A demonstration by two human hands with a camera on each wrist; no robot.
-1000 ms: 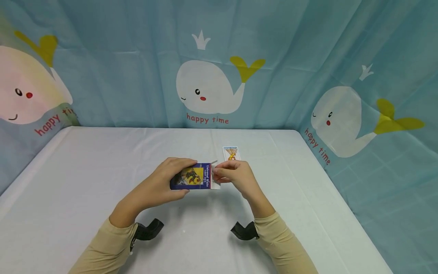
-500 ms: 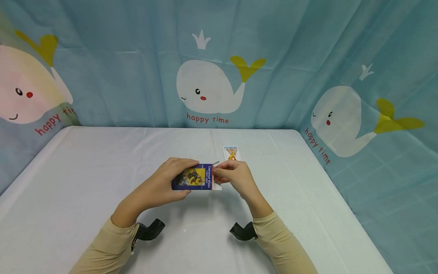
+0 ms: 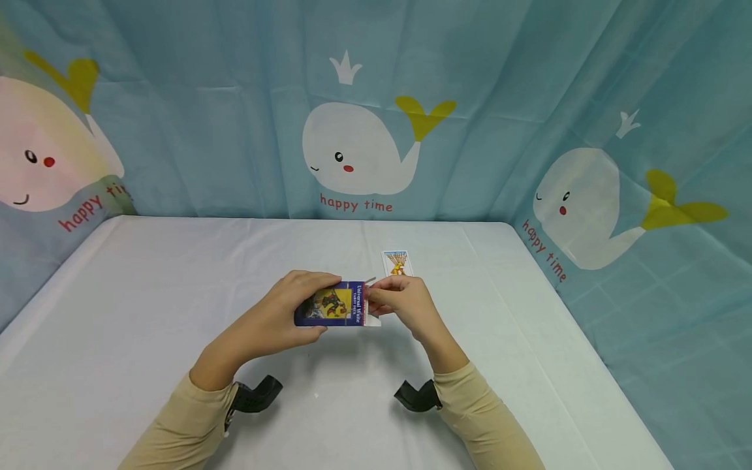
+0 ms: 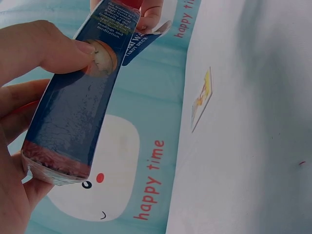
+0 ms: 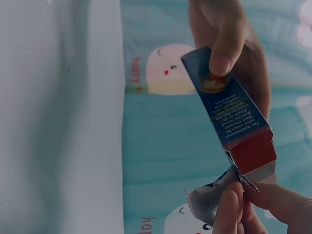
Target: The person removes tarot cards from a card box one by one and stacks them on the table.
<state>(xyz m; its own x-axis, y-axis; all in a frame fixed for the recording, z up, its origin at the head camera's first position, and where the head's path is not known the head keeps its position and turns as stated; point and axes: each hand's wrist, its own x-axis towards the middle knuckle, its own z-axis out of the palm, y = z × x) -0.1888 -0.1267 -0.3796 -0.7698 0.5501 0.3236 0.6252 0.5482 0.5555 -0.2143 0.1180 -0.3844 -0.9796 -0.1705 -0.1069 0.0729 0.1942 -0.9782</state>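
Observation:
A dark blue tarot card box (image 3: 331, 304) is held above the table, its printed front facing up in the head view. My left hand (image 3: 284, 310) grips it, with the thumb (image 4: 73, 51) lying on a narrow side in the left wrist view. At the box's right end, my right hand (image 3: 408, 305) pinches a flap. The right wrist view shows the bent paper flap (image 5: 207, 200) by those fingers, beside the red end (image 5: 254, 152) of the box. Whether cards are inside cannot be seen. Beyond the right hand lies an illustrated card (image 3: 397, 262), partly hidden by it.
A white cloth (image 3: 194, 274) covers the table. Behind it and along the right hangs a blue curtain (image 3: 235, 150) with whale prints. Black wrist mounts (image 3: 256, 394) stick out from both sleeves.
The box and left hand have shifted slightly right since the first frame, and the right forearm slightly left. Over the last half second almost nothing moves; the card stays put.

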